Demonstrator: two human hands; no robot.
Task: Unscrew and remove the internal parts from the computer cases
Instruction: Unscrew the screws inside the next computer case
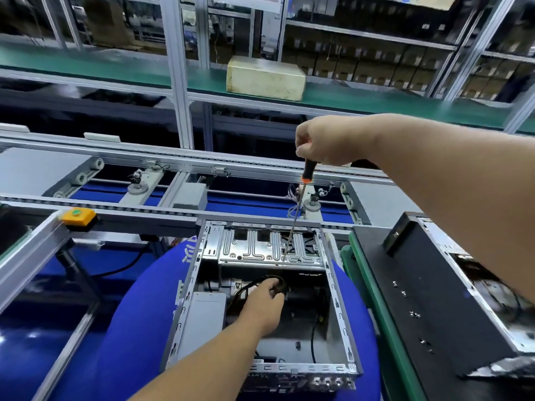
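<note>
- A yellow push-button box (77, 216) with a green cap sits far left on the metal rail of a conveyor frame (121, 208) that runs across the scene beyond the work area
- An open computer case (262, 296), lid off, lies in the middle near ground on a round blue cushion (136, 319); a silver drive cage (270, 247) spans its far end; a grey power supply (206, 316) sits along its left wall
- The left hand (265, 303) reaches down into the case from the near edge; its fingers curl around a bundle of black cables (260, 282) just below the drive cage
- The right hand (327, 143) is raised above the far end of the case; its fingers are wrapped around the black-and-orange handle of a long screwdriver (299, 198); the thin shaft slants down and its tip meets the drive cage near the right side
- On a green shelf far behind, a pale yellowed box (265, 78) lies flat
- To the right, a second case (440, 308) with a black side panel rests on a green-edged counter (385, 314); a few loose screws (414, 314) lie scattered on that panel
</note>
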